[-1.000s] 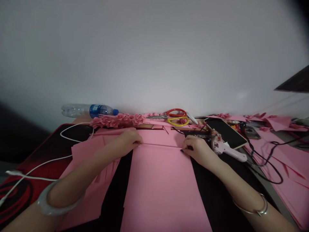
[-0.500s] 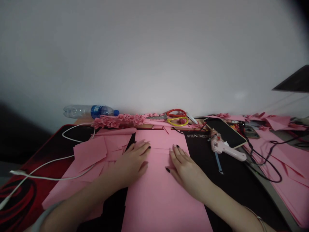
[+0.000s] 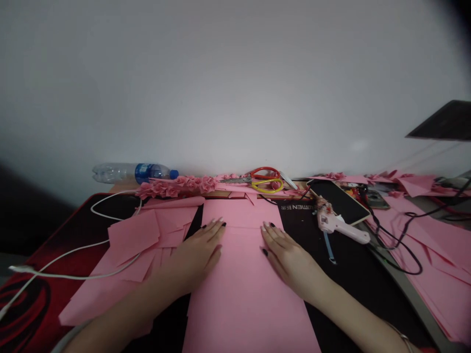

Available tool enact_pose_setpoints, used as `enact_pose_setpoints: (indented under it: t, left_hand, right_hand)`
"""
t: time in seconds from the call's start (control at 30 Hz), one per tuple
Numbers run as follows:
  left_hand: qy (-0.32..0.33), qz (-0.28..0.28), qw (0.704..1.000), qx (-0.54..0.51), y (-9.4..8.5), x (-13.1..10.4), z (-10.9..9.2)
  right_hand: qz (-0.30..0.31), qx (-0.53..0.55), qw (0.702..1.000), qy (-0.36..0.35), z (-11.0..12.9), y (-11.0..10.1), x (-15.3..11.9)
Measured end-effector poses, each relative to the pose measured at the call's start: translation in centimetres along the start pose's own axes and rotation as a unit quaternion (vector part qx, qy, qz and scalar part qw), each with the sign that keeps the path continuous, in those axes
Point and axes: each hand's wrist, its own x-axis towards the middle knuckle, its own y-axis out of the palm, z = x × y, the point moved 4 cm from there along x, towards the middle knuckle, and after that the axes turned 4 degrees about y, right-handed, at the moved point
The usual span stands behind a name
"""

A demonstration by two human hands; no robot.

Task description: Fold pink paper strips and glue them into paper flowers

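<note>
A long pink paper sheet (image 3: 246,284) lies in front of me, with a crosswise edge or crease near its far end. On the paper's left side my left hand (image 3: 202,250) rests flat, fingers stretched forward. My right hand (image 3: 290,257) lies flat along the right side, fingertips near that crosswise line. Neither hand grips anything. The palms hide parts of the sheet's two long edges.
Loose pink paper pieces (image 3: 134,235) and a white cable (image 3: 73,277) lie left. Behind are a plastic bottle (image 3: 117,172), paper flowers (image 3: 198,184) and scissors (image 3: 267,179). At right are a glue gun (image 3: 342,228), a dark tablet-like device (image 3: 342,201) and more pink paper (image 3: 441,289).
My left hand has slid slightly back toward me, and my right hand has shifted a little outward from the middle of the paper. The view has moved slightly.
</note>
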Motion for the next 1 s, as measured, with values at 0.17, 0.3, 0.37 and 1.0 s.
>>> enact_pose_setpoints:
  t: [0.17,0.3,0.37,1.0]
  left_hand:
    - [-0.024,-0.007,1.0,0.004,-1.1,-1.2,1.8]
    - [-0.009,-0.019,0.999,-0.048,-2.2,-0.1,2.8]
    - [-0.024,-0.037,0.994,-0.098,-2.7,0.8,3.6]
    - [-0.052,0.009,0.976,-0.211,-4.2,2.9,4.6]
  right_hand:
    - [-0.029,0.008,1.0,0.008,-2.1,-0.7,-0.8]
    - [-0.076,0.042,0.995,0.042,-3.0,-1.3,0.5]
    - [-0.071,0.075,0.992,0.068,-3.5,-1.5,1.5]
    - [-0.022,0.161,0.983,0.086,-3.5,-2.7,3.0]
